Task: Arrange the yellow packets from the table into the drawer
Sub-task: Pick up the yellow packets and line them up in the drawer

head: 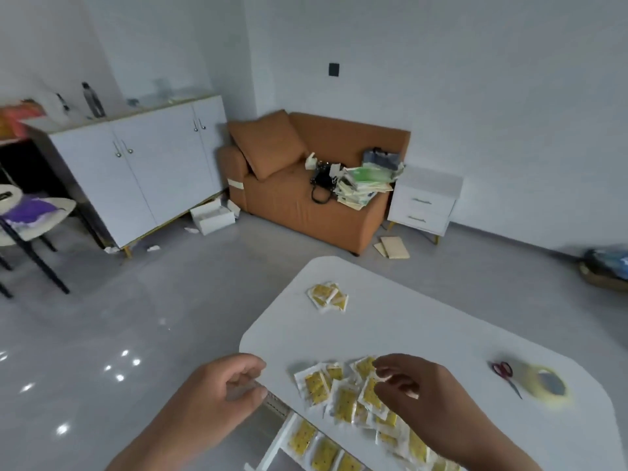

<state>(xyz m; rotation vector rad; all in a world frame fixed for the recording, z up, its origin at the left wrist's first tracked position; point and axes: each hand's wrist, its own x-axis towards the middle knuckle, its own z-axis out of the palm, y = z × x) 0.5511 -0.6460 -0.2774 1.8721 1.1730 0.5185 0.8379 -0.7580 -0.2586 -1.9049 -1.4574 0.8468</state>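
Right hand, fingers half-curled, hovers directly over near heap of flat yellow plastic packets on white table; left hand, curled, sits nearer open white drawer, front-left. Grips: can't tell.

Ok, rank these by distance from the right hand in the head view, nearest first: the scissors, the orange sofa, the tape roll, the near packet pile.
1. near packet pile: at the table's front edge, partly under the right hand.
2. scissors: on the table, to the hand's right.
3. tape roll: just past the scissors, further right.
4. orange sofa: across the floor, by the far wall.
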